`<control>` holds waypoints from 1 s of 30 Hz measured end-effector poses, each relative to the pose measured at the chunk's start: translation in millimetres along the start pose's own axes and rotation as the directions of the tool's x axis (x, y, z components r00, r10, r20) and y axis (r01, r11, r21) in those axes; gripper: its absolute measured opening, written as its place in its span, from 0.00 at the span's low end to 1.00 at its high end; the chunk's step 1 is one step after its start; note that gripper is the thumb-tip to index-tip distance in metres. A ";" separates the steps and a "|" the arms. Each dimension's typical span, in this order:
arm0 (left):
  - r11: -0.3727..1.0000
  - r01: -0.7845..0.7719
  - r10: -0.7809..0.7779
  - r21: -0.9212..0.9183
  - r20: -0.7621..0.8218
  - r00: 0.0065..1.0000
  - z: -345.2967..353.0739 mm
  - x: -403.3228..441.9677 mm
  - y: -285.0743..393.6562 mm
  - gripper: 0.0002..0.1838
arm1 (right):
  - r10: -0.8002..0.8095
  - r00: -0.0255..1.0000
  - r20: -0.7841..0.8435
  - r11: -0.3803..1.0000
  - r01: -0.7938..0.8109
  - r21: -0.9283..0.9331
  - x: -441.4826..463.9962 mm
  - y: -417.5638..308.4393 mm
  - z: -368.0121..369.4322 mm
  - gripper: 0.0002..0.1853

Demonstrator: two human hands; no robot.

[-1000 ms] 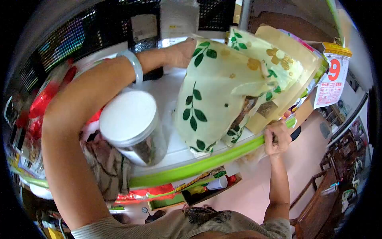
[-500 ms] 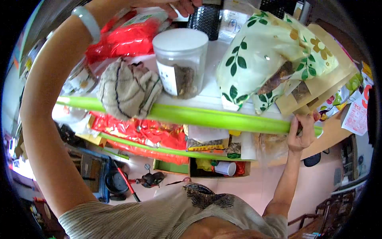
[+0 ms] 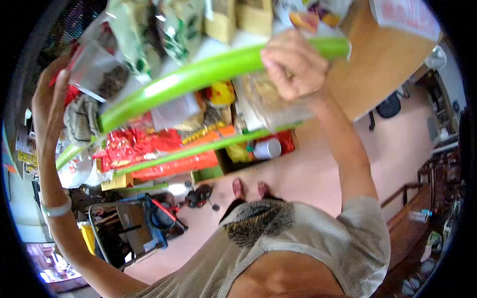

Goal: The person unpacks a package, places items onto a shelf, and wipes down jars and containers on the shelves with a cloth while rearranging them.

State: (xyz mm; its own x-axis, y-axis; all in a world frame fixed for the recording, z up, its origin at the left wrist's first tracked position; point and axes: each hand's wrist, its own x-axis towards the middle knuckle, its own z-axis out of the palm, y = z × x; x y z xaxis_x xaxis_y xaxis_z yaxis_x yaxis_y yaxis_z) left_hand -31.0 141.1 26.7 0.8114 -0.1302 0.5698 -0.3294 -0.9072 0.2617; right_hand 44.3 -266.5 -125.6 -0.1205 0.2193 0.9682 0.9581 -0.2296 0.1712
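My right hand (image 3: 293, 67) is closed around the bright green shelf edge (image 3: 198, 69), near its right end. On the left, my left hand (image 3: 49, 94) is raised with thumb and fingers apart, beside a clear jar (image 3: 112, 82) with a label and dark dried contents. A grey-white checked cloth (image 3: 82, 119) hangs at the shelf edge close to my left wrist. Leaf-patterned bags (image 3: 131, 37) and brown paper packets (image 3: 221, 20) stand on the shelf. My left fingertips are blurred and partly lost among red packaging.
A lower green-edged shelf (image 3: 198, 149) carries red packages (image 3: 139, 146) and a clear bag (image 3: 271, 99). Below are a box with a white cup (image 3: 267, 148) and a folded blue-framed cart (image 3: 159, 223). A wooden tabletop (image 3: 382, 59) curves away at right.
The view has swung, so the shelf appears higher and tilted. My left hand has come down from the back of the shelf to beside the jar. My right hand stays on the green edge.
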 end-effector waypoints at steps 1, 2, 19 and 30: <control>1.000 -0.017 0.017 0.008 -0.003 1.000 2.9 -13.3 18.7 0.19 | -0.008 1.000 -0.026 0.996 0.010 0.094 -1.8 -6.6 -5.6 0.11; 0.966 -0.182 0.184 0.184 0.006 0.983 3.4 -25.4 35.7 0.18 | 0.009 1.000 -0.022 0.995 -0.006 0.101 -1.8 -15.3 -15.4 0.10; 0.967 -0.212 0.254 -0.141 0.458 0.852 87.0 -266.4 93.4 0.08 | 0.750 -0.486 0.448 -0.177 -0.800 -0.573 -409.8 -132.2 -3.0 0.19; 0.915 0.391 -0.386 0.093 0.482 0.787 82.8 -363.9 92.0 0.06 | 0.575 -0.639 0.511 -0.006 -0.628 -0.778 -547.6 -124.0 73.5 0.73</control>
State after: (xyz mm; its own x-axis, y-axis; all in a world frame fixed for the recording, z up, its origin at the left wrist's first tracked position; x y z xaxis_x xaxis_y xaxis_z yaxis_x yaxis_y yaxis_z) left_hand -316.5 71.9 -221.1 0.9981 0.0547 -0.0278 0.0612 -0.9189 0.3898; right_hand 10.6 -288.4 -690.5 0.7605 0.2123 -0.6137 -0.1326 -0.8743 -0.4668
